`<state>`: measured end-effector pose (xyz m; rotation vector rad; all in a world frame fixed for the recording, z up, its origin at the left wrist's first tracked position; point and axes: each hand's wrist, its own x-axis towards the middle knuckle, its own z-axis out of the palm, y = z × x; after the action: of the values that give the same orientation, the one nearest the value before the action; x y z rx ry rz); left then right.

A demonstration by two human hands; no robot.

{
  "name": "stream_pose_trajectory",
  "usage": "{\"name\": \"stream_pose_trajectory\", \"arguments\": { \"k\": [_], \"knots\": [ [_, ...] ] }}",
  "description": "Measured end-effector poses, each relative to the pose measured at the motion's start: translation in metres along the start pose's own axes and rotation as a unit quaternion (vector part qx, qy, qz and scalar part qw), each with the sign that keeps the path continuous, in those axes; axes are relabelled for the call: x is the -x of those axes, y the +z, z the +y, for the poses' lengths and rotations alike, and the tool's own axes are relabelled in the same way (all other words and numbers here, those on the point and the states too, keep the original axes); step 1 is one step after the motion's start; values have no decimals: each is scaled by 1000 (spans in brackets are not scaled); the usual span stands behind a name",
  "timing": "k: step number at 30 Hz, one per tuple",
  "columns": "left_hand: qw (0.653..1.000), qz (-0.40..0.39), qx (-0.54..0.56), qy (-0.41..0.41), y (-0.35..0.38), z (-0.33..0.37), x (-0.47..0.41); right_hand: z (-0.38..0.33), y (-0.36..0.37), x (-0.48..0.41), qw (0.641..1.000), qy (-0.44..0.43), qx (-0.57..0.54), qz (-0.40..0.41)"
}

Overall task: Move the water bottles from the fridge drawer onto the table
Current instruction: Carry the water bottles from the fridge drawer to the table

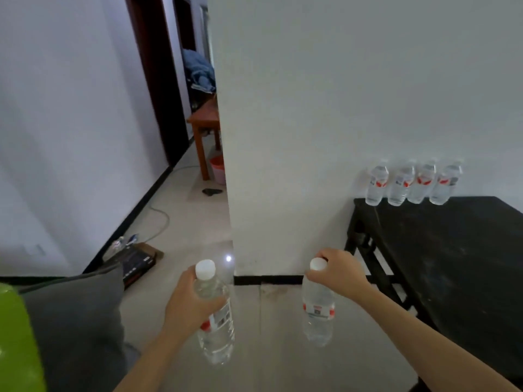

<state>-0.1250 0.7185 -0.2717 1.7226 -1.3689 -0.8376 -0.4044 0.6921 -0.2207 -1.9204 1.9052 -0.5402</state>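
Note:
My left hand (189,301) is wrapped around the shoulder of a clear water bottle (216,332) with a white cap and red-and-white label, held over the floor. My right hand (338,271) grips a second water bottle (318,312) by its neck, so it hangs upright just left of the black table (452,250). Several more water bottles (411,183) stand in a row along the table's back edge against the white wall. No fridge drawer is in view.
A white wall corner (230,193) juts out ahead. Past it a corridor holds a brown wooden stool (205,123), a pink bucket (218,169) and a cable on the floor. A dark box (138,261), grey cushion (82,321) and green object (17,340) sit at left.

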Motion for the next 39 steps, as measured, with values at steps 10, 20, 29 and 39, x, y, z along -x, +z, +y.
{"name": "stream_pose_trajectory", "arguments": {
  "k": [10,20,29,39],
  "knots": [
    [998,-12,34,59,44,72,-180,33,-29,-144,992,100,-43,68],
    [972,-188,68,121,161,146,-349,105,-72,-231,950,293,4,111],
    [925,-330,58,181,314,213,-399,182,-114,-238,889,413,-23,198],
    [896,-382,28,224,478,275,-377,313,-171,-231,870,452,7,198]
  ]
}}
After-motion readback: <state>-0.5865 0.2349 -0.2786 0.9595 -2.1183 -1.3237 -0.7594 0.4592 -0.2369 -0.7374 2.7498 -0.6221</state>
